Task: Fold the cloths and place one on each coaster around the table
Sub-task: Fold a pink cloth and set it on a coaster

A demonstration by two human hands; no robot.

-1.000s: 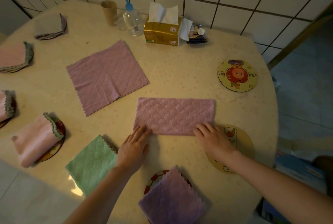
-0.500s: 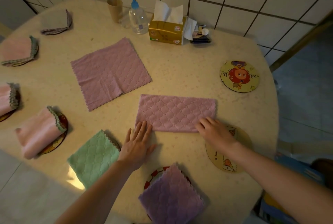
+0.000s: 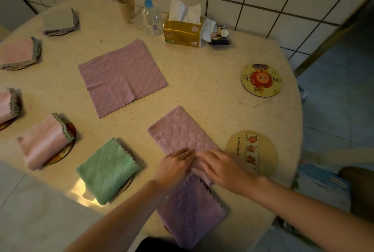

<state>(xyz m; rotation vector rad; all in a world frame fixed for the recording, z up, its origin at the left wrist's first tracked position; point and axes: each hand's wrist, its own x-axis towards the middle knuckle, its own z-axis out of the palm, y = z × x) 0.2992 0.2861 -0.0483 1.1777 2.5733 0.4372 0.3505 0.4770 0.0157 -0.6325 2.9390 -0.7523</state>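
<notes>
- The gold tissue box [image 3: 183, 33] carries small printed marks and a green patch at its lower corner; none can be read.
- The near round coaster [image 3: 238, 146] has a line of small lettering along its picture strip, too blurred to read.
- The cartoon coaster [image 3: 261, 80] bears small characters either side of the figure, illegible.

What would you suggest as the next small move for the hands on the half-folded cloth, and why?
Probably fold the near end away, over the far end, making a square. Both the left hand and right hand sit on the near end of the half-folded pink cloth, which is a long strip, and the bare coaster beside it waits.
</notes>
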